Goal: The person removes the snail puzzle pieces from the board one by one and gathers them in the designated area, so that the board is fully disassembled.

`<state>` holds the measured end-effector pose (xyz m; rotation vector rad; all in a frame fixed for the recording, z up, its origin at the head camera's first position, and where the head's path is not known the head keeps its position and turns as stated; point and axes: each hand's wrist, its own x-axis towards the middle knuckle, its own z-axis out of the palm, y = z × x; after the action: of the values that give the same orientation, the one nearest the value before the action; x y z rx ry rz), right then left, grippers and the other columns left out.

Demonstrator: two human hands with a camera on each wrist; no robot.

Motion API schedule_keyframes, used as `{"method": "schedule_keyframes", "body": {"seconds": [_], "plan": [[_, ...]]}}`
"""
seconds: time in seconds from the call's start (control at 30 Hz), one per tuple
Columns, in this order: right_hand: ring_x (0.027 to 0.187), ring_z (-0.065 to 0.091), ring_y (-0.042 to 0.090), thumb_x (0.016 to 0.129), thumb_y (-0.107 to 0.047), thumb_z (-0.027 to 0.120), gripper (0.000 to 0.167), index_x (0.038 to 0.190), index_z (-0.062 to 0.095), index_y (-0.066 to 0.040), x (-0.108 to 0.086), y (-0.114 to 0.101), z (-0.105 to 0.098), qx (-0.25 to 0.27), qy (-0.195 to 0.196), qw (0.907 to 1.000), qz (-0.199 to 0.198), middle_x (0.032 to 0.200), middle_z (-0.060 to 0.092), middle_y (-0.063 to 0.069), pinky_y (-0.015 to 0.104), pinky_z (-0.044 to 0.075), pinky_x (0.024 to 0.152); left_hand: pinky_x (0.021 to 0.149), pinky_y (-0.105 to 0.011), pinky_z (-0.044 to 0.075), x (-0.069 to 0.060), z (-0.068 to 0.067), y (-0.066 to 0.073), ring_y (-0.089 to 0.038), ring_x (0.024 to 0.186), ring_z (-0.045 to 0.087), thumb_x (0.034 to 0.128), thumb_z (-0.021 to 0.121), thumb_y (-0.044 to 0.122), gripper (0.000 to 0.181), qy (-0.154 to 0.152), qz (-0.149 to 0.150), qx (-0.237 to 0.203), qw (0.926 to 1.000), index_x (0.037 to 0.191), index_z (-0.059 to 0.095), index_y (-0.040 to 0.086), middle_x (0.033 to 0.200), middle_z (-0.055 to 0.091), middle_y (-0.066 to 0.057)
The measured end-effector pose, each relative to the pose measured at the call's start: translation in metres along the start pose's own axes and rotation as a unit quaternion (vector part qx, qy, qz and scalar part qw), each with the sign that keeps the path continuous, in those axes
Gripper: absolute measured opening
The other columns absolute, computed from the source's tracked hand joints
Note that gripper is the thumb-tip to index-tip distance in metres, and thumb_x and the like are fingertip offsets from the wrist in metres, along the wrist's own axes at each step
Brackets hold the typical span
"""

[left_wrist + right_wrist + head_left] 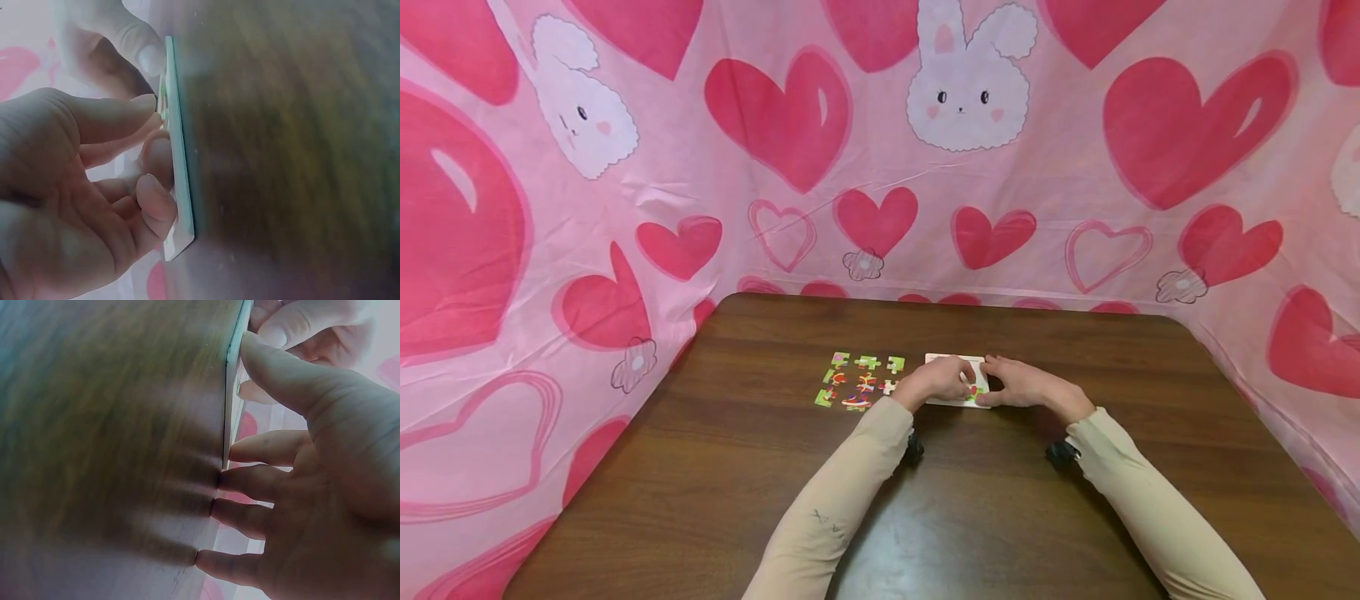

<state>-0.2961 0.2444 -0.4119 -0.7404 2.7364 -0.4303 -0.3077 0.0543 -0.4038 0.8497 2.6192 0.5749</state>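
Observation:
A white-bordered puzzle board (936, 358) lies flat on the table, with a green and red puzzle piece (976, 392) at its lower right corner. Over the board, my left hand (936, 379) has its fingers curled; thumb and index finger pinch a small puzzle piece (164, 103) low against the surface, largely hidden by the fingertips. My right hand (1018, 383) lies at the board's right side, fingers spread. Its thumb touches the board's edge (232, 381), while some other fingertips rest on the table.
Left of the board, several loose puzzle pieces (867, 362) lie in rough rows on the brown wooden table (955, 517). A pink cloth (880, 142) with hearts and rabbits hangs behind and beside the table.

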Motion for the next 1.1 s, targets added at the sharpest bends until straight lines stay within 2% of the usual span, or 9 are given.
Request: {"method": "schedule_keyframes", "body": {"seconds": [0.03,0.27,0.47,0.63,0.77,1.0,1.1], "plan": [[0.140,0.032,0.052,0.088,-0.044,0.070,0.071,0.137,0.050,0.003,0.000,0.000,0.000,0.001,0.001,1.0000,-0.002,0.149,0.036,0.035,0.061,0.028,0.112,0.085,-0.027,0.048,0.000,0.000,0.000,-0.015,0.095,0.059,0.0920,0.065,0.017,0.025,-0.001,-0.003,-0.006,1.0000,0.116,0.069,0.010,0.112,0.070,-0.005],[0.138,0.033,0.054,0.089,-0.041,0.070,0.048,0.116,0.059,-0.003,0.001,0.001,0.001,0.004,0.007,0.9998,-0.016,0.146,0.037,0.038,0.061,0.030,0.110,0.080,-0.026,0.050,0.004,0.003,-0.001,-0.014,0.095,0.064,0.0933,0.063,0.018,0.024,0.008,-0.008,-0.017,0.9998,0.115,0.068,0.010,0.114,0.070,-0.004],[0.138,0.033,0.053,0.089,-0.040,0.070,0.057,0.128,0.056,0.000,0.000,0.001,0.000,0.006,0.009,0.9998,-0.016,0.146,0.037,0.038,0.062,0.030,0.110,0.068,-0.024,0.045,0.003,0.003,-0.001,-0.011,0.079,0.058,0.0925,0.061,0.013,0.022,0.018,-0.011,-0.057,0.9981,0.114,0.063,0.011,0.104,0.069,-0.004],[0.139,0.032,0.053,0.089,-0.040,0.070,0.071,0.140,0.048,0.003,-0.002,0.000,-0.001,0.017,0.003,0.9998,-0.012,0.148,0.035,0.037,0.062,0.030,0.110,0.064,-0.023,0.044,0.000,0.001,0.001,-0.011,0.075,0.057,0.0922,0.059,0.010,0.017,0.036,-0.007,-0.073,0.9967,0.109,0.062,0.013,0.100,0.067,-0.002],[0.138,0.033,0.054,0.088,-0.039,0.071,0.070,0.140,0.048,0.002,-0.002,0.000,-0.001,0.015,0.005,0.9997,-0.017,0.147,0.035,0.038,0.063,0.030,0.110,0.064,-0.023,0.044,-0.001,0.000,0.002,-0.010,0.076,0.058,0.0930,0.058,0.010,0.015,0.045,-0.004,-0.071,0.9965,0.107,0.063,0.014,0.099,0.068,-0.002],[0.140,0.032,0.051,0.089,-0.042,0.069,0.073,0.142,0.045,0.003,-0.002,0.000,-0.001,0.019,-0.002,0.9998,0.000,0.150,0.033,0.035,0.061,0.029,0.112,0.064,-0.023,0.043,-0.003,-0.001,-0.003,-0.011,0.078,0.058,0.0936,0.059,0.012,0.014,0.059,-0.009,-0.062,0.9963,0.106,0.064,0.016,0.101,0.068,-0.002],[0.140,0.033,0.051,0.089,-0.042,0.069,0.064,0.133,0.052,0.001,-0.001,-0.001,-0.002,0.014,-0.003,0.9999,0.003,0.149,0.034,0.036,0.061,0.030,0.111,0.065,-0.022,0.044,-0.008,-0.005,-0.008,-0.011,0.079,0.058,0.0922,0.061,0.012,0.012,0.070,-0.004,-0.061,0.9957,0.103,0.064,0.016,0.101,0.068,-0.002]]}}
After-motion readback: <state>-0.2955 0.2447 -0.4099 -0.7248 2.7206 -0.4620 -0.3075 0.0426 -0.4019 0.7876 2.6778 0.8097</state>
